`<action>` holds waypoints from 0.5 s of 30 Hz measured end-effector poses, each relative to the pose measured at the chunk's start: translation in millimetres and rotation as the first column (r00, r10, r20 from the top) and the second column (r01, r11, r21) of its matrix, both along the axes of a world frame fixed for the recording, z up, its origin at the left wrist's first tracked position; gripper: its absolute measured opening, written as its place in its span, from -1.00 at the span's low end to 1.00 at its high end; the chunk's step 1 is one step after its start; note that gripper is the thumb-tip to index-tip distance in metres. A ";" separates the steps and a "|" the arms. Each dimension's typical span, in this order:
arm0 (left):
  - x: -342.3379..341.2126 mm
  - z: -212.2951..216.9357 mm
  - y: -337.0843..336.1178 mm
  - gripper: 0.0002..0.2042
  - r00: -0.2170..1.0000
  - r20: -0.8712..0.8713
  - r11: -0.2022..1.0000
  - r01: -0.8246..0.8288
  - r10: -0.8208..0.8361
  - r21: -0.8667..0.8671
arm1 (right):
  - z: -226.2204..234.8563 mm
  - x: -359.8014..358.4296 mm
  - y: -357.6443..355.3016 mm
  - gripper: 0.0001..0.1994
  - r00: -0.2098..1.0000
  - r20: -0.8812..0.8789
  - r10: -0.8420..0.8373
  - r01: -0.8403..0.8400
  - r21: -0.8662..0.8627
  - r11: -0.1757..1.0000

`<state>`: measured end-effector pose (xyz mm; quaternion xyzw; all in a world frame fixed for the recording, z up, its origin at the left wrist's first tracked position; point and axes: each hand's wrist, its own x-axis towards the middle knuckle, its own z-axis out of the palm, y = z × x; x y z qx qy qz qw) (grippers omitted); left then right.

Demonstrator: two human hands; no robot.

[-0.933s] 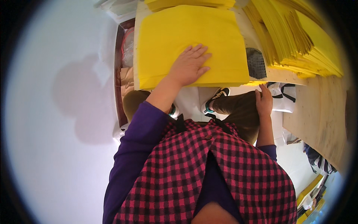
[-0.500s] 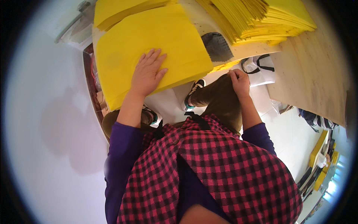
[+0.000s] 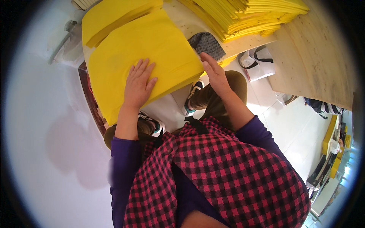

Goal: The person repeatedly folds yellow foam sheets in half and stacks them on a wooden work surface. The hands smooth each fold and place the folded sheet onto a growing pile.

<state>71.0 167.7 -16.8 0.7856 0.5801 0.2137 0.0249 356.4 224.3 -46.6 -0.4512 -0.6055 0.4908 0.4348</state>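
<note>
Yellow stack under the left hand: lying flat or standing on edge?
Flat: the yellow stack shows its broad face upward, the left hand spread on it.

A wide fisheye camera on the person's head looks steeply down, with the checked top (image 3: 228, 171) nearest to it, large across the lower middle. It faces forward as well, so the table (image 3: 182, 19) lies farther off at the top, and the left hand (image 3: 138, 86) and right hand (image 3: 217, 78) come between. The view reaches the floor (image 3: 289, 148) at right, inside a round dark rim
</note>
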 end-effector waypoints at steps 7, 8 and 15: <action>2.1 5.8 -0.5 -0.55 1.000 -0.015 0.998 -0.011 0.010 -0.060 | 7.0 -11.8 3.4 -0.39 0.989 -0.085 0.120 -0.122 -0.015 0.992; 2.0 6.6 -0.3 -0.55 1.000 -0.016 0.997 -0.016 0.015 -0.070 | 8.1 -12.6 3.4 -0.39 0.992 -0.062 0.114 -0.116 -0.028 0.993; 0.8 9.8 2.8 -0.54 1.000 -0.012 0.993 0.013 -0.014 -0.116 | 9.8 -13.1 1.5 -0.35 0.989 -0.060 0.133 -0.134 -0.002 0.991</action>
